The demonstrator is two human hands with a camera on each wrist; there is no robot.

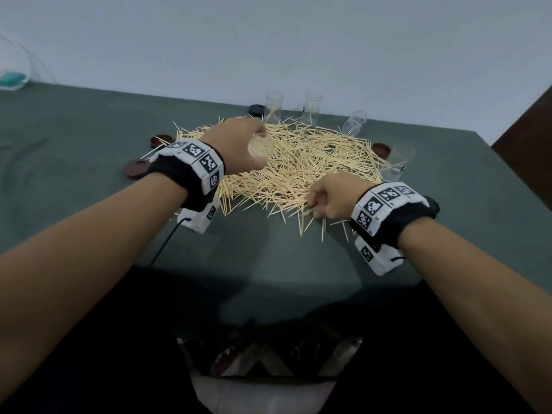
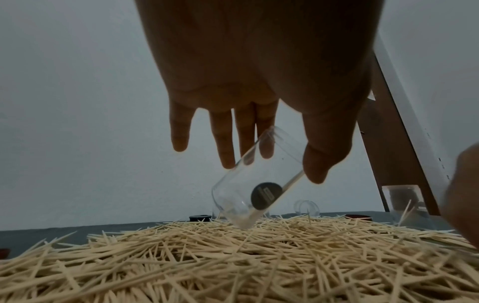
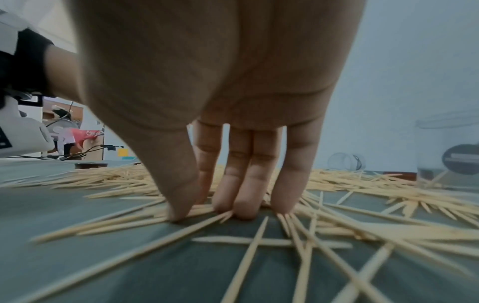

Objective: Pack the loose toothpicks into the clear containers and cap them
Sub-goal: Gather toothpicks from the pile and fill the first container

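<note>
A wide pile of loose toothpicks (image 1: 301, 162) lies on the green table (image 1: 89, 150). My left hand (image 1: 236, 135) hovers over the pile's far left part. Its thumb (image 2: 324, 160) and fingers grip a clear container (image 2: 259, 180), tilted with its base toward the pile. One toothpick shows inside the container, and it carries a round black label. At the pile's near edge my right hand (image 1: 328, 198) pinches a few toothpicks (image 3: 197, 211) between thumb and fingertips against the table.
Two clear containers (image 1: 273, 107) (image 1: 312, 107) stand at the back, one (image 1: 355, 122) lies on its side, and one (image 1: 397, 164) stands at the right. A black cap (image 1: 257, 110) and brown caps (image 1: 136, 168) (image 1: 161, 141) (image 1: 381, 150) ring the pile. A glass bowl (image 1: 13, 76) stands far left.
</note>
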